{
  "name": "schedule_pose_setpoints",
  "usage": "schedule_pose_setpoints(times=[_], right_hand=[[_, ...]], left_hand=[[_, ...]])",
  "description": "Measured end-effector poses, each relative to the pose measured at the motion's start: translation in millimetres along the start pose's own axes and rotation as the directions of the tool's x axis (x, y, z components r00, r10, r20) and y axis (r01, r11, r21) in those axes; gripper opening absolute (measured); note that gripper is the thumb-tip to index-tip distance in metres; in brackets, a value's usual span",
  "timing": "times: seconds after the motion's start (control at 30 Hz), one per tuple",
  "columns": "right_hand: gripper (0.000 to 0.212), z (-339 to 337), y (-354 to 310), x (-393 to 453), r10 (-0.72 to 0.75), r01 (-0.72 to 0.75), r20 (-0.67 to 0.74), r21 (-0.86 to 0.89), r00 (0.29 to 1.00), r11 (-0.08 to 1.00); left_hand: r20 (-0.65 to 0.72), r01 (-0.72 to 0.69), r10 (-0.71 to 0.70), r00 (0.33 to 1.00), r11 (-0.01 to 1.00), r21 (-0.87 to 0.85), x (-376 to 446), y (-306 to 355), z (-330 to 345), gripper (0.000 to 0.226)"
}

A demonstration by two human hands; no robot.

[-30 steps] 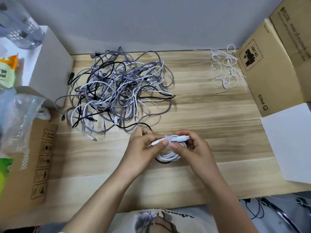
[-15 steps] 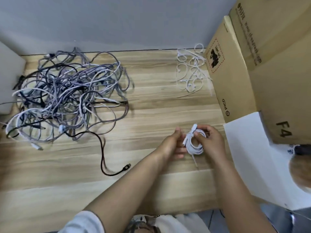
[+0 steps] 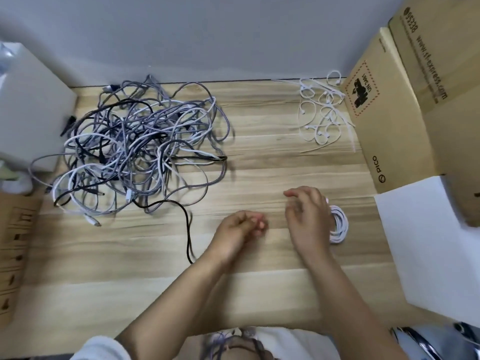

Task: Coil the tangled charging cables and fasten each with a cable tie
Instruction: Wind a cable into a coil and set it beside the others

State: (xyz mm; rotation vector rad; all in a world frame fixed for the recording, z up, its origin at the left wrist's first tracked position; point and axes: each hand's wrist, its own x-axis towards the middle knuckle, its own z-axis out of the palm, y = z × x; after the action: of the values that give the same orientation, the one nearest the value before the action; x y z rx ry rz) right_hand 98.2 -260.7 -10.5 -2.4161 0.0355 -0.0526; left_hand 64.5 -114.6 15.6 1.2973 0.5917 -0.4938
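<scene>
One coil (image 3: 339, 224) of white cable lies flat on our desk (image 3: 259, 157), near the right edge, just beside our right hand (image 3: 307, 219). That hand hovers with fingers loosely spread, holding nothing; whether it touches the coil we can't tell. Left hand (image 3: 239, 232) sits just left of it, fingers curled in, nothing visible in its grip. Tangled pile (image 3: 140, 149) of grey, white and black cables sits far left, well apart. Black lead (image 3: 188, 229) trails from it toward our left wrist. Ties (image 3: 322, 113) are scattered at the back right, beside the box (image 3: 394, 120).
</scene>
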Motion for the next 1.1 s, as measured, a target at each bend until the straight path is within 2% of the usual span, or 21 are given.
schedule_pose_setpoints(times=[0.1,0.2,0.27,0.33,0.37,0.43,0.47,0.5,0.57,0.63,0.7,0.77,0.8,0.87,0.97,1.03,1.1], right_hand=[[0.023,39,-34,-24,-0.121,0.089,0.255,0.132,0.959,0.987],[0.017,72,-60,-47,-0.157,0.082,0.446,0.183,0.881,0.98],[0.028,85,-75,-59,-0.089,0.036,0.6,0.1,0.795,0.994],[0.04,94,-88,-73,-0.036,0.14,0.665,-0.104,0.746,0.985],[0.04,96,-93,-78,-0.027,0.206,0.663,-0.193,0.748,0.959],[0.032,97,-101,-87,-0.032,0.302,0.633,-0.323,0.773,0.897],[0.028,97,-105,-90,-0.039,0.329,0.613,-0.368,0.789,0.87],[0.026,97,-106,-91,-0.046,0.343,0.598,-0.393,0.8,0.853],[0.028,94,-105,-90,-0.048,0.333,0.585,-0.391,0.81,0.858],[0.032,86,-107,-87,-0.062,0.302,0.604,-0.304,0.794,0.904],[0.03,73,-112,-88,-0.153,0.324,0.576,-0.207,0.803,0.923],[0.034,55,-116,-88,-0.218,0.324,0.459,-0.165,0.861,0.932],[0.04,45,-115,-86,-0.202,0.274,0.378,-0.146,0.903,0.951],[0.048,29,-107,-78,-0.075,0.095,0.232,-0.078,0.97,0.992],[0.048,6,-96,-66,0.147,-0.159,0.077,0.184,0.986,0.97],[0.04,-10,-93,-57,0.303,-0.27,0.004,0.465,0.953,0.843],[0.036,-18,-93,-51,0.431,-0.311,-0.032,0.643,0.902,0.699]], left_hand=[[-0.241,-0.164,0.156,0.958,0.986,-0.013,-22,-7,-55,0.023],[-0.467,-0.178,0.16,0.87,0.984,0.006,-32,-20,-100,0.02],[-0.528,-0.127,0.095,0.844,0.992,-0.023,-30,-28,-119,0.019],[-0.475,-0.05,-0.018,0.88,0.99,-0.13,-31,-33,-130,0.017],[-0.413,-0.003,-0.078,0.908,0.981,-0.193,-30,-33,-130,0.015],[-0.271,0.092,-0.15,0.951,0.972,-0.216,-28,-36,-128,0.032],[-0.219,0.116,-0.16,0.963,0.972,-0.203,-29,-37,-126,0.039],[-0.201,0.108,-0.145,0.969,0.977,-0.184,-29,-37,-123,0.035],[-0.202,0.071,-0.1,0.974,0.987,-0.146,-28,-35,-115,0.02],[-0.173,0.043,-0.074,0.982,0.983,-0.18,-24,-30,-111,0.025],[-0.132,0.043,-0.095,0.987,0.936,-0.349,-18,-20,-112,0.02],[-0.084,0.022,-0.085,0.993,0.822,-0.569,-13,-1,-119,0.022],[-0.076,-0.012,-0.051,0.996,0.748,-0.664,-13,10,-124,0.023],[-0.066,-0.07,0.028,0.997,0.572,-0.817,-15,29,-134,0.028],[-0.141,-0.136,0.009,0.99,0.336,-0.932,-17,36,-152,0.033],[-0.208,-0.191,-0.038,0.977,0.26,-0.947,-16,31,-161,0.025],[-0.233,-0.217,-0.035,0.972,0.252,-0.943,-20,27,-161,0.016]])
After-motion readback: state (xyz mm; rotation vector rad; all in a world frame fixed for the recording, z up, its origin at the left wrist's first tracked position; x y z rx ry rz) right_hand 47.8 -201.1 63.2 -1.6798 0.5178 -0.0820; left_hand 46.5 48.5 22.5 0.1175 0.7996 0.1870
